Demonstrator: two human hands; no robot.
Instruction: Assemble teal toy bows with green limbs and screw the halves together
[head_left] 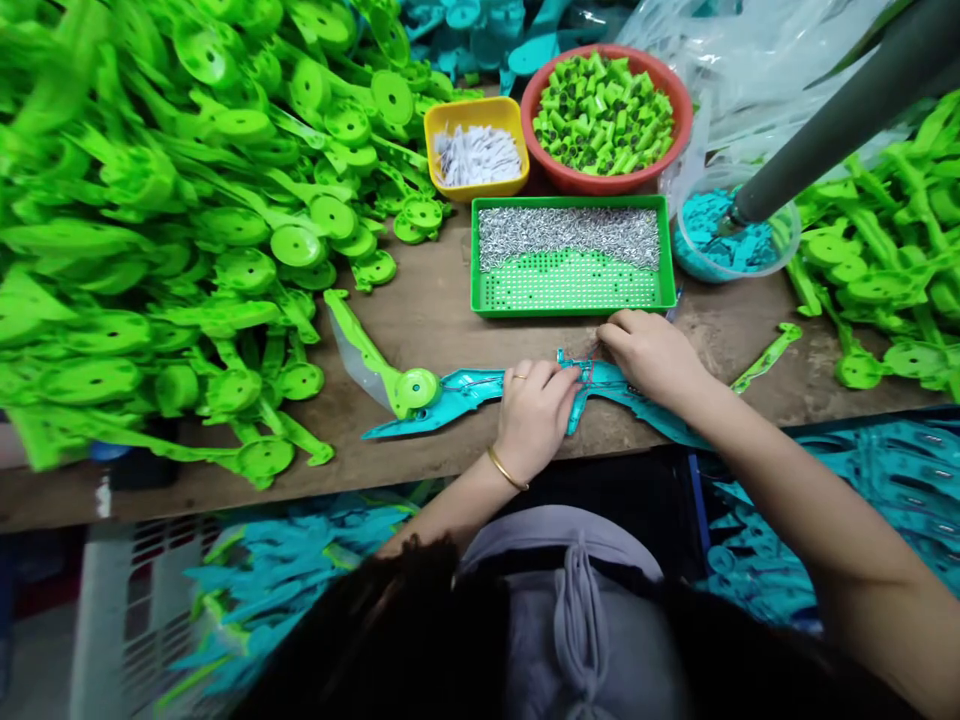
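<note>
A blue bow-shaped plastic half-shell (469, 392) lies across the wooden table in front of me, its hollow side up. A green plastic arm with a round disc (417, 392) is set at its left end. Thin red wires (589, 372) run over the shell's middle. My left hand (534, 415), with a ring and a bracelet, is closed over the shell's middle, fingertips by the wires. Just above the shell, my right hand (649, 352) is pinched closed near the wires; its fingers hide whatever is between them.
Behind the shell stands a green tray of small screws (574, 309). Beyond are a yellow box of white pieces (478, 190), a red bowl (534, 120) of green parts and a clear tub (787, 245) with blue pieces. A dark tool (825, 120) overhangs the tub. Green parts (187, 220) heap up left.
</note>
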